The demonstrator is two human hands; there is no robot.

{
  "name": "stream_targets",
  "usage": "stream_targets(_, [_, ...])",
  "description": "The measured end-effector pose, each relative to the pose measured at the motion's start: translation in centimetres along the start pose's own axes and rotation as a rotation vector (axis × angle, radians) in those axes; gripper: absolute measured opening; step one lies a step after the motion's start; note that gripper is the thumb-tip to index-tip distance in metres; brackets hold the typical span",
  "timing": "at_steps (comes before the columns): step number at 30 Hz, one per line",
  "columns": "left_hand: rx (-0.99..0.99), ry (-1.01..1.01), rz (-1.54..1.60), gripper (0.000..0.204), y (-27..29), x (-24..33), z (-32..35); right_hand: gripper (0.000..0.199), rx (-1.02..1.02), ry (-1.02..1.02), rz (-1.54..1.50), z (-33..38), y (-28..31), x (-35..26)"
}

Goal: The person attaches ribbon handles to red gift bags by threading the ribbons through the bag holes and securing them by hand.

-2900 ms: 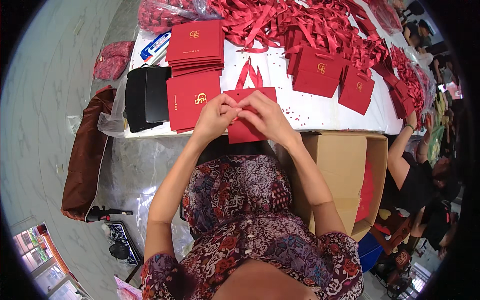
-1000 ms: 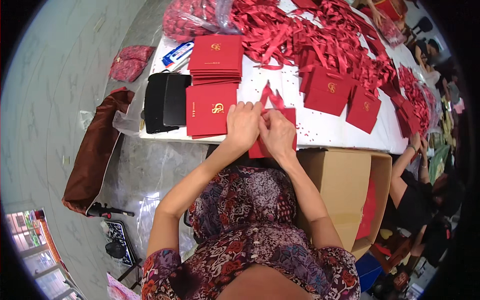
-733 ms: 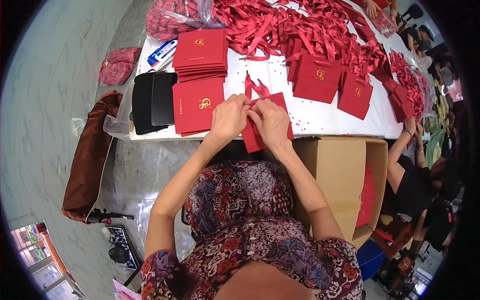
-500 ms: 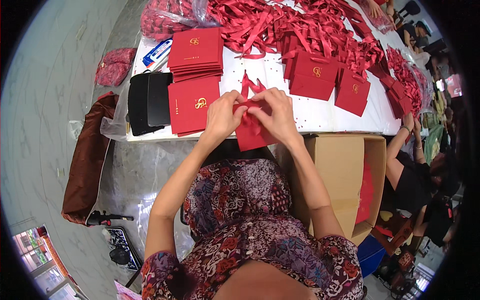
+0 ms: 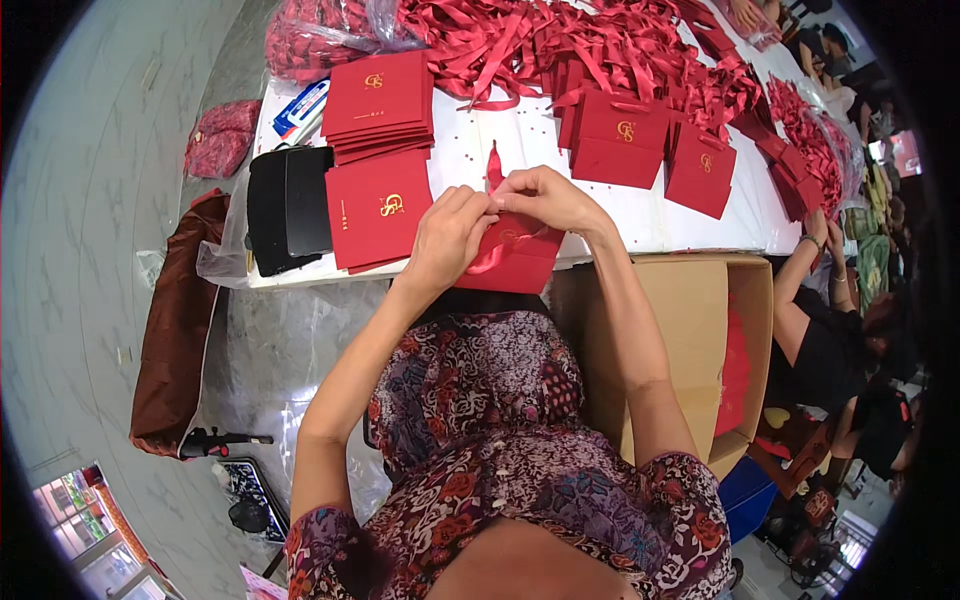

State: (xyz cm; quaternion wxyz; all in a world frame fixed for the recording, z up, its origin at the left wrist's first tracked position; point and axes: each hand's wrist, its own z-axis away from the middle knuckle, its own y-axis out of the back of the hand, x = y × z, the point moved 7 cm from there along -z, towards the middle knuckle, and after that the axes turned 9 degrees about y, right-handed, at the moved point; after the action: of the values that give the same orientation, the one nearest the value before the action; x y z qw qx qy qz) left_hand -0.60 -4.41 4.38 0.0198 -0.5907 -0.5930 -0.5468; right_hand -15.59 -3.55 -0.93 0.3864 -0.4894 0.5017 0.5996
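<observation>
At the table's near edge a small red paper bag (image 5: 522, 266) with gold print lies under my hands. A red ribbon (image 5: 493, 166) runs through it; one end points away from me, and a loose length curls over the bag's front. My left hand (image 5: 446, 236) is closed, its fingertips pinching the ribbon at the bag's top edge. Right beside those fingertips, my right hand (image 5: 548, 202) is closed in a pinch on the same ribbon. My fingers hide the spot where the ribbon meets the bag.
Flat red bags lie in two stacks (image 5: 376, 105) (image 5: 372, 212) to the left, beside a black case (image 5: 290, 210). Finished-looking red bags (image 5: 622, 142) and heaped ribbons (image 5: 510, 50) lie farther back. A cardboard box (image 5: 680, 330) stands at my right; another person's hands (image 5: 822, 235) are beyond.
The ribbon's two upright ends have become one, with a length now lying over the bag's front. My right hand has shifted slightly up and turned; the bag has turned a little.
</observation>
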Motion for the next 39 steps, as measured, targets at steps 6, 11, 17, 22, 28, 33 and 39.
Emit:
stream_targets(6, [0.030, 0.057, 0.027, 0.012, 0.0, -0.5, -0.6, 0.018, 0.029, 0.026, 0.032, -1.7, -0.8, 1.1])
stream_targets(11, [-0.024, 0.154, -0.015, 0.015, -1.0, -0.6, -0.8, 0.026, 0.518, -0.040, 0.158, -2.2, 3.2, 2.1])
stream_targets(17, [-0.084, 0.304, -0.118, 0.018, -1.8, -3.3, -1.2, 0.026, 0.674, 0.088, 0.436, 0.3, 4.8, -0.2])
stream_targets(22, [-0.144, 0.376, -0.154, 0.021, -2.0, -3.8, -2.2, 0.029, 0.608, -0.087, 0.599, 1.4, 4.4, 1.0])
stream_targets(28, [-0.185, 0.417, -0.332, 0.029, -2.8, -3.8, -3.9, 0.027, 0.593, -0.078, 0.674, -0.1, 3.3, 1.6])
stream_targets(33, [-0.083, 0.390, -0.348, 0.026, -3.9, -5.2, -4.8, 0.024, 0.661, 0.057, 0.685, 0.2, 2.9, 1.4])
stream_targets(39, [-0.010, 0.582, 0.026, 0.022, -4.4, -7.6, -4.1, 0.016, 0.736, 0.051, 0.317, 1.1, 3.2, 1.4])
